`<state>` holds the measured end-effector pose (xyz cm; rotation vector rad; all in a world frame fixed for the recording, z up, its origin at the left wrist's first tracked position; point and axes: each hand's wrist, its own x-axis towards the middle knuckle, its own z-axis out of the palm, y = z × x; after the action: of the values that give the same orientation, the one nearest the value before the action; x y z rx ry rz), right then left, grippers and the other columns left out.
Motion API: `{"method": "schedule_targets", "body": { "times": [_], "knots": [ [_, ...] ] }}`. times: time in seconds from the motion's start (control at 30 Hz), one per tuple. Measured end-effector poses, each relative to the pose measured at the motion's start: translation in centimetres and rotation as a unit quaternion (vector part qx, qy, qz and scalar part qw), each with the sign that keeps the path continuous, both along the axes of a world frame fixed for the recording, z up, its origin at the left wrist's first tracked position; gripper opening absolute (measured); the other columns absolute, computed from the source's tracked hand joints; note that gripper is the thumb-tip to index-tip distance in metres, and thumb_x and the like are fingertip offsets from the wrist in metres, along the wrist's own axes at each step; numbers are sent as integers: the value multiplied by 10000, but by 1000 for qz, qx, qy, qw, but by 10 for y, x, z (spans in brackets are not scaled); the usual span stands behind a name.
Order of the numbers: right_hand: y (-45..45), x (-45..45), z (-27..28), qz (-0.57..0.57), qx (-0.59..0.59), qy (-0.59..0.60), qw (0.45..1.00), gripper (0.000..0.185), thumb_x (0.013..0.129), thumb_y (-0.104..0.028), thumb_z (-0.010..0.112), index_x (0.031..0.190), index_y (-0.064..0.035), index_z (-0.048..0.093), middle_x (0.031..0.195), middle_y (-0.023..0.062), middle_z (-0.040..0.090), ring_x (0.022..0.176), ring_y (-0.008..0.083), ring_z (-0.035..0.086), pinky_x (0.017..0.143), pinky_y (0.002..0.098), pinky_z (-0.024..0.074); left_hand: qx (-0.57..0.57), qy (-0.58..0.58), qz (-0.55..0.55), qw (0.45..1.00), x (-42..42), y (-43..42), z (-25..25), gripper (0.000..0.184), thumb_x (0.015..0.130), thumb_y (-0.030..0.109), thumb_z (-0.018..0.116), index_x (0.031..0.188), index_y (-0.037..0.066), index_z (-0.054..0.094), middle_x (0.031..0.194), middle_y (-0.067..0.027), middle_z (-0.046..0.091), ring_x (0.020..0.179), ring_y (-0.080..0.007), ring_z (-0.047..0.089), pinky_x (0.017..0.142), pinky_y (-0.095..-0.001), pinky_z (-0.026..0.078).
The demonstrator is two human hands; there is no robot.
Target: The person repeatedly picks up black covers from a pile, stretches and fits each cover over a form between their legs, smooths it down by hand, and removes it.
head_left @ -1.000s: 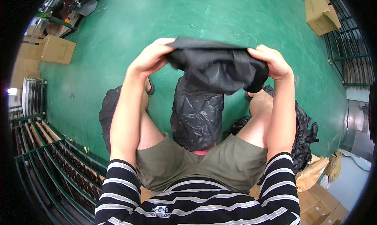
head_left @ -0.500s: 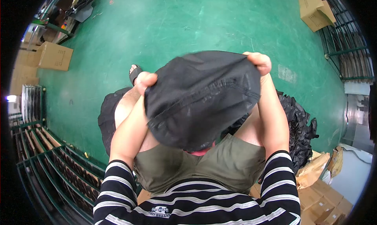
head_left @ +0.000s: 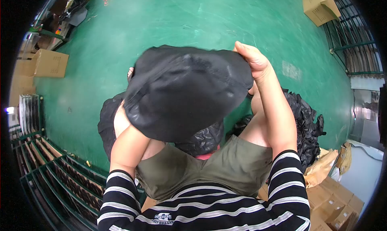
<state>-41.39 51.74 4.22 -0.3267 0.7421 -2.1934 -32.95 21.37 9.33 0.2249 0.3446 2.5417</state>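
A black fabric piece (head_left: 187,91) with a seam across it is spread in the air above my lap, partly blurred. My right hand (head_left: 253,59) grips its upper right edge, thumb on top. At its left side my left hand (head_left: 121,118) is mostly hidden behind the cloth, so its fingers cannot be made out. Below the cloth, a wrinkled black bundle (head_left: 201,141) shows between my thighs. More crumpled black material (head_left: 304,128) lies beside my right leg, and another black piece (head_left: 108,122) is by my left leg.
Green metal racks (head_left: 60,170) stand at the lower left. A cardboard box (head_left: 51,63) is at the left, an open one (head_left: 320,7) at the upper right by another rack (head_left: 354,43). Brown paper (head_left: 320,168) and flattened cartons (head_left: 332,202) lie at the lower right.
The black fabric has gone from bunched between both hands to spread out, tilting down to the left. My left hand has moved down and behind it; my right hand has shifted slightly left.
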Motion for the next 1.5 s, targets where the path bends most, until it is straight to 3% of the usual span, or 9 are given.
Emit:
{"method": "schedule_targets", "body": {
  "times": [0.13,0.53,0.83,1.07,1.17,1.27,1.33,1.43,1.5],
  "knots": [
    [-15,23,21,-4,5,161,987,508,691,-272,826,969,116,650,888,130,699,737,164,640,696,287,525,62,31,-43,997,-12,-12,-11,804,878,659,373,1375,27,366,1437,-144,358,1343,-289,320,1151,-471,170],
    [24,-5,-10,18,56,74,996,612,566,-105,865,1072,52,556,1042,157,639,974,262,612,879,386,466,173,27,-136,975,-36,-13,-33,1200,704,853,452,1497,9,141,1546,-201,178,1426,-344,188,1167,-483,110],
    [-6,9,21,67,88,169,979,227,688,-107,702,793,90,659,704,77,659,560,106,584,522,239,477,302,-180,-390,851,-9,59,-48,1075,838,784,301,1443,-99,200,1498,-280,238,1372,-373,304,1142,-444,214],
    [9,13,54,-28,142,137,980,301,746,-202,721,685,80,634,662,145,650,532,171,577,500,296,440,-116,3,-265,957,11,38,-33,1311,610,706,740,1472,-55,111,1505,-225,256,1372,-304,330,1130,-441,266],
    [15,15,59,-20,133,113,985,249,798,-141,674,644,44,613,640,107,635,532,149,561,500,296,427,-15,67,-288,955,16,47,-14,1235,659,642,750,1473,-47,127,1512,-214,250,1372,-303,329,1139,-431,253],
    [13,19,54,11,128,125,984,240,870,-154,628,804,67,696,752,92,693,633,130,616,636,259,494,211,-229,-209,927,15,61,4,984,843,772,332,1382,-50,386,1416,-216,421,1309,-305,417,1111,-434,302],
    [13,18,57,47,145,137,979,240,877,-157,631,796,59,698,754,76,692,627,116,600,627,264,489,262,-68,-238,933,1,76,-37,952,845,766,343,1380,-19,402,1410,-196,439,1275,-316,449,1098,-451,320],
    [15,17,59,39,185,155,970,249,877,-190,649,811,45,702,755,58,692,626,105,595,626,266,488,-42,-177,-106,978,16,68,-47,964,826,776,379,1406,6,376,1432,-193,414,1313,-343,412,1113,-483,295],
    [15,17,61,37,207,153,966,253,872,-199,657,822,45,704,760,56,692,634,102,596,636,264,490,38,-89,-126,987,21,56,-48,891,867,677,452,1415,-17,345,1444,-212,388,1327,-363,390,1118,-507,278]
  ]
}}
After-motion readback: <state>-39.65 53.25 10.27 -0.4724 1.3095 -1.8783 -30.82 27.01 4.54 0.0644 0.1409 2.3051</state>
